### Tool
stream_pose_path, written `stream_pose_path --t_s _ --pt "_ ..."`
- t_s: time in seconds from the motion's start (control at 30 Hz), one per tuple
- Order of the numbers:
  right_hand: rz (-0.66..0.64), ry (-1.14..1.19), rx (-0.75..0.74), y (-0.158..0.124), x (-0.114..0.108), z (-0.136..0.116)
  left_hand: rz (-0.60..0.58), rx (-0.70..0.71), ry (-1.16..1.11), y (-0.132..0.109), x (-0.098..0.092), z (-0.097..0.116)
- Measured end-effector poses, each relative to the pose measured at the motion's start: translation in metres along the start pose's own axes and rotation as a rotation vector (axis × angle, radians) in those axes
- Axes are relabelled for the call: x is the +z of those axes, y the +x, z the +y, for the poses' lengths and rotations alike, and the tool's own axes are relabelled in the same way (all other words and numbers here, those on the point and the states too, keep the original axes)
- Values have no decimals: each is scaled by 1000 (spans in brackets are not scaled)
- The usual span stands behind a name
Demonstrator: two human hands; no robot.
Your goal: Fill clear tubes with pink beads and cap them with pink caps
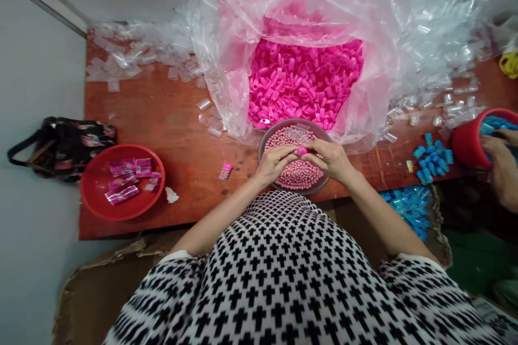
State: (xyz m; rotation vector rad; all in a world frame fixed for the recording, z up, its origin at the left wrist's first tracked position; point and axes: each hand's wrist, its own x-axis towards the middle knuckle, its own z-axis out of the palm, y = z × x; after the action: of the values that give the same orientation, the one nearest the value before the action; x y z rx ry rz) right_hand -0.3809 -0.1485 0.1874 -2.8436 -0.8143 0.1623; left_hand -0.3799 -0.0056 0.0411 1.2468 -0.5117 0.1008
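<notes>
My left hand (276,162) and my right hand (329,158) meet over a grey metal bowl (267,140) full of small pink balls. Together their fingertips pinch a small pink cap (302,150) on a little clear tube. Both hands are closed on it. Behind the bowl lies a big clear plastic bag (226,48) holding a heap of pink caps (303,78). One finished tube with a pink cap (225,171) lies on the wooden table (170,124) left of the bowl.
A red basin (93,194) with pink packets stands at the left, a dark handbag (60,145) beside it. Clear tubes (437,38) are piled along the back. Blue caps (433,157) lie at the right, where another person's hand (502,164) reaches by a red bucket (465,143).
</notes>
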Motion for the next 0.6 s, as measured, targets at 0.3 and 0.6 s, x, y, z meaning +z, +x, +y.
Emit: stream_pose_path --t_s 0.3,0.6 --pt "-28 -159 -31 -8 7 -10 -14 162 165 -2 2 0" --pt "-28 485 375 0 15 6 -6 -298 -190 -1 -6 1"
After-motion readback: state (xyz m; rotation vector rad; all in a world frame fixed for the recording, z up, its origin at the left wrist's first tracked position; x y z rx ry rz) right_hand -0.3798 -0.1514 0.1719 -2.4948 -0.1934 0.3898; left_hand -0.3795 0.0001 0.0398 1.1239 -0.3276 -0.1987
